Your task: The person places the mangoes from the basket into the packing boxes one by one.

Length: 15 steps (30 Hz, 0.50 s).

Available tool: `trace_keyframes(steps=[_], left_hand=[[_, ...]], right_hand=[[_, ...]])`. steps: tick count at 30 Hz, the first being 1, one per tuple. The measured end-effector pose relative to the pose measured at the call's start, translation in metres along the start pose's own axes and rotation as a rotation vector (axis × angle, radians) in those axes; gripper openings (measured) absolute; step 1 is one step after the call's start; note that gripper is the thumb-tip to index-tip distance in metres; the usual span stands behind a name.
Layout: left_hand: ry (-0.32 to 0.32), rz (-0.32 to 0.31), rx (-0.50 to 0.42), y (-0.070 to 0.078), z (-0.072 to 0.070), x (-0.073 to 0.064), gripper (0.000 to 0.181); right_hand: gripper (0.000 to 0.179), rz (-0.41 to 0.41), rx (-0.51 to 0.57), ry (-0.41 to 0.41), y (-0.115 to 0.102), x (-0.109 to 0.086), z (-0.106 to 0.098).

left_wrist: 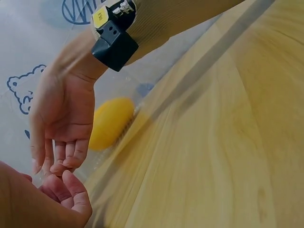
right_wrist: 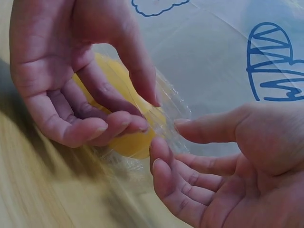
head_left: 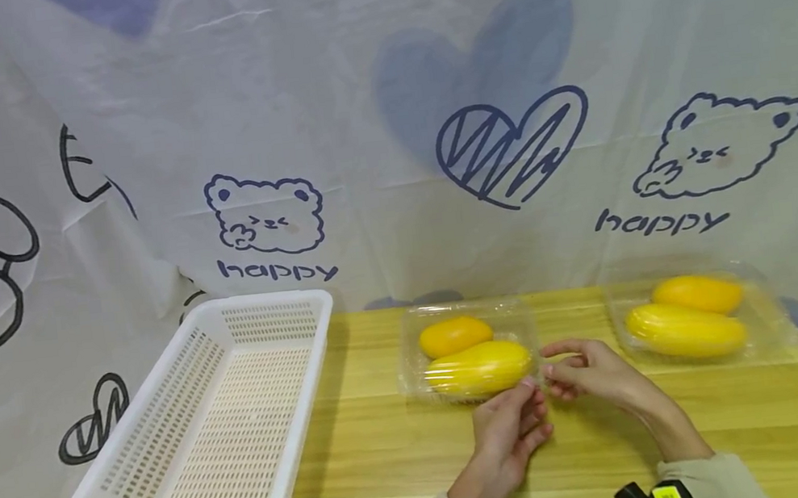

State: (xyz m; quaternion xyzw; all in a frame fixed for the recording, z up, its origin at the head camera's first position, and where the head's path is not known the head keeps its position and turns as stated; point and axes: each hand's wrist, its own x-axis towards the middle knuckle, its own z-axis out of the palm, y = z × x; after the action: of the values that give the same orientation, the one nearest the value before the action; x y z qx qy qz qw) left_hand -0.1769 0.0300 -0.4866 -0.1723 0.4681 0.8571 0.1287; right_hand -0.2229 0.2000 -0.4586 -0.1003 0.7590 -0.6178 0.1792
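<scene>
On the wooden table stands a clear plastic box [head_left: 410, 337] with two yellow fruits in it: a shorter orange-yellow one [head_left: 455, 335] behind a longer yellow one [head_left: 480, 368]. My left hand [head_left: 509, 436] is at the box's near right corner, its thumb and curled fingers around the thin edge. Facing it, my right hand [head_left: 594, 370] pinches the right edge between thumb and fingers. In the right wrist view the left hand [right_wrist: 71, 80] and right hand [right_wrist: 223, 166] almost meet over the transparent rim [right_wrist: 178, 111]. Clear plastic makes the exact contact hard to see.
A white perforated basket [head_left: 306, 405] stands on the left. Farther right, a second clear box [head_left: 766, 308] holds two more yellow fruits [head_left: 688, 330]. A white cloth [head_left: 357, 123] with bear and heart drawings hangs behind the table [head_left: 385, 461].
</scene>
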Motion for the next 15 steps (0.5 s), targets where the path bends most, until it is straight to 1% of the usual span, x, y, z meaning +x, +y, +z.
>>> trace_keyframes(steps=[4,9,15], left_hand=[[0.017,0.005,-0.008,-0.0016,0.0012,0.0016,0.012],[0.038,0.021,-0.007,-0.0034,0.0026,0.0041,0.012],[0.070,0.031,-0.017,-0.0068,0.0080,0.0093,0.012]], right_hand=[[0.046,-0.005,0.021,-0.006,0.0024,0.0006,-0.0014],[0.046,0.000,0.019,-0.003,0.0033,0.0026,-0.0016],[0.044,0.020,0.007,0.040,0.0034,0.0025,-0.0004]])
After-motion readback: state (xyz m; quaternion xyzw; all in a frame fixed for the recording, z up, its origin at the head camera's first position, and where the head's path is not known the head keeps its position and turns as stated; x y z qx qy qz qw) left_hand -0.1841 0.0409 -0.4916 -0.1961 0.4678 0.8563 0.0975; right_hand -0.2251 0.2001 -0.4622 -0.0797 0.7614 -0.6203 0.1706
